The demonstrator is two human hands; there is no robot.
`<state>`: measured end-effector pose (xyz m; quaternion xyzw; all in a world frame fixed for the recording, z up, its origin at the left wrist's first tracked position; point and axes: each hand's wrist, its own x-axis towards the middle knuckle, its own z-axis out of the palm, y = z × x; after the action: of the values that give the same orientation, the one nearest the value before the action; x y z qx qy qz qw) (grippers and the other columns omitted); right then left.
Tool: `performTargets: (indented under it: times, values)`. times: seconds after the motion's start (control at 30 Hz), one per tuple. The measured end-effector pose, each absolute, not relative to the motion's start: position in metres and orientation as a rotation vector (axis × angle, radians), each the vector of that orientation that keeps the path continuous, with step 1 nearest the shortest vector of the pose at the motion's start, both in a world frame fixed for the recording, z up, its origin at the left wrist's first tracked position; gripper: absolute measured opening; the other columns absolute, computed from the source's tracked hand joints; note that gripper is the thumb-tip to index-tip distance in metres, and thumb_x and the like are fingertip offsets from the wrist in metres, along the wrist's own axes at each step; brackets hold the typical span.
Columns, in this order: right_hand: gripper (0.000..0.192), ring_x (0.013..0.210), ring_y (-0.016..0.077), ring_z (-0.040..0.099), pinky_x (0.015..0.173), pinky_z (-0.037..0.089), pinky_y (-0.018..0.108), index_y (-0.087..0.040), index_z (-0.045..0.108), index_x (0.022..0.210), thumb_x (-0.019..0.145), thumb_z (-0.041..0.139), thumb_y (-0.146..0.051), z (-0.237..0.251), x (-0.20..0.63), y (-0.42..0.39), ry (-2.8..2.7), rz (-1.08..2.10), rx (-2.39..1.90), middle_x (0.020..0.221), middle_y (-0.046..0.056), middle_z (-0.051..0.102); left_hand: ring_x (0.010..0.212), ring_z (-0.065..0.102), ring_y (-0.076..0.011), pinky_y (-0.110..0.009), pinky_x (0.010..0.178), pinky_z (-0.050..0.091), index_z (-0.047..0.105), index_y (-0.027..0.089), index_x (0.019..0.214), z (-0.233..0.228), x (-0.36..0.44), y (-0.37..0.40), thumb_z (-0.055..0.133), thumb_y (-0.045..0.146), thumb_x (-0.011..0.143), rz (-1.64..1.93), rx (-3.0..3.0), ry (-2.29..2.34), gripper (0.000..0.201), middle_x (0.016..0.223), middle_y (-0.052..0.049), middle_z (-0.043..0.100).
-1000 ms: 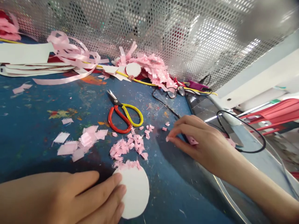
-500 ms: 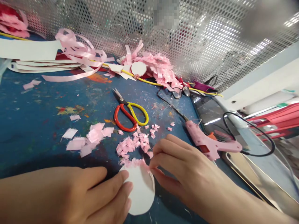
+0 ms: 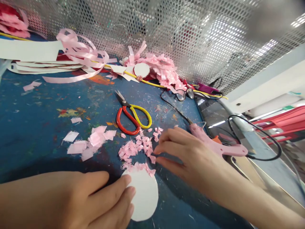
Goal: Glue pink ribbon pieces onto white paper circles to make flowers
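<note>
My left hand (image 3: 105, 200) lies at the left edge of a white card disc (image 3: 144, 197), its fingertips holding that edge against the table. Small folded pink ribbon pieces (image 3: 138, 167) sit in a row along the disc's far edge. Just beyond is a heap of loose pink ribbon scraps (image 3: 130, 149). At the heap's right side, my right hand (image 3: 181, 152) has its thumb and fingers drawn together in a pinch around a small pink scrap, partly hidden by the fingertips. Scissors (image 3: 128, 119) with one red and one yellow handle lie beyond the heap.
Flat pink ribbon squares (image 3: 96, 138) lie left of the heap. On the right rest a pink glue gun (image 3: 202, 136) and a gold-edged phone-like slab (image 3: 259, 181). Curled ribbon (image 3: 76, 47), white card sheets (image 3: 43, 66) and a pink ruffled piece (image 3: 162, 68) line the perforated metal screen (image 3: 119, 25).
My right hand has moved from the disc's upper right edge up to the scrap heap. The ribbon pieces on the disc's edge now show fully. My left hand has stayed put.
</note>
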<state>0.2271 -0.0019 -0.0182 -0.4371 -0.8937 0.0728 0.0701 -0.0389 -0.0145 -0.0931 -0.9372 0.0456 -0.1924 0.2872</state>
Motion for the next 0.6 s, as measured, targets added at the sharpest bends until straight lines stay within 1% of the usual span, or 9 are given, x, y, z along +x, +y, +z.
performTargets:
  times: [0.07,0.13,0.23,0.4,0.53,0.6]
  values:
    - [0.012,0.076,0.0163,0.053,0.066,0.04,0.028,-0.02,0.064,0.08,0.089,0.055,-0.02,-0.0236,0.2263,-0.0021,-2.698,0.275,-1.271,0.086,0.002,0.06,0.101,0.062,-0.0213,-0.029,0.062,0.052,0.066,0.027,0.112,-0.0954,-0.0333,-0.0101,0.042,0.054,0.086,-0.693,-2.603,0.158,0.044,0.121,-0.003,0.064]
    - [0.015,0.076,0.0162,0.053,0.065,0.04,0.027,-0.02,0.064,0.08,0.09,0.052,-0.019,-0.0251,0.2255,-0.0028,-2.691,0.298,-1.253,0.085,0.002,0.06,0.1,0.062,-0.0206,-0.028,0.061,0.051,0.067,0.026,0.11,-0.0958,-0.0305,-0.0074,0.045,0.052,0.086,-0.692,-2.647,0.131,0.042,0.119,-0.003,0.064]
    - [0.02,0.074,0.0153,0.053,0.066,0.041,0.027,-0.019,0.064,0.079,0.092,0.049,-0.017,-0.0217,0.225,-0.0043,-2.669,0.29,-1.234,0.084,0.002,0.059,0.099,0.062,-0.0203,-0.029,0.062,0.049,0.067,0.026,0.111,-0.0945,-0.0302,-0.008,0.044,0.05,0.088,-0.714,-2.653,0.121,0.041,0.118,-0.003,0.065]
    - [0.021,0.076,0.0149,0.054,0.071,0.042,0.027,-0.018,0.065,0.082,0.093,0.047,-0.018,-0.021,0.2221,-0.0056,-2.681,0.29,-1.206,0.084,0.003,0.059,0.099,0.063,-0.0198,-0.031,0.068,0.049,0.066,0.025,0.113,-0.0941,-0.0316,-0.0117,0.038,0.045,0.091,-0.669,-2.699,0.076,0.04,0.121,-0.003,0.064]
    - [0.027,0.074,0.0161,0.052,0.066,0.042,0.028,-0.016,0.064,0.079,0.095,0.042,-0.017,-0.0259,0.2215,-0.005,-2.747,0.215,-1.157,0.081,0.004,0.058,0.102,0.062,-0.0206,-0.03,0.067,0.049,0.064,0.025,0.116,-0.0977,-0.032,-0.0113,0.041,0.046,0.09,-0.673,-2.671,0.085,0.04,0.123,-0.004,0.063]
    - [0.028,0.072,0.0159,0.052,0.065,0.043,0.029,-0.016,0.064,0.079,0.095,0.041,-0.016,-0.0233,0.2242,-0.0063,-2.73,0.172,-1.153,0.08,0.004,0.058,0.104,0.061,-0.0211,-0.029,0.066,0.05,0.063,0.025,0.118,-0.0976,-0.0332,-0.013,0.04,0.047,0.09,-0.669,-2.656,0.098,0.043,0.125,-0.004,0.062]
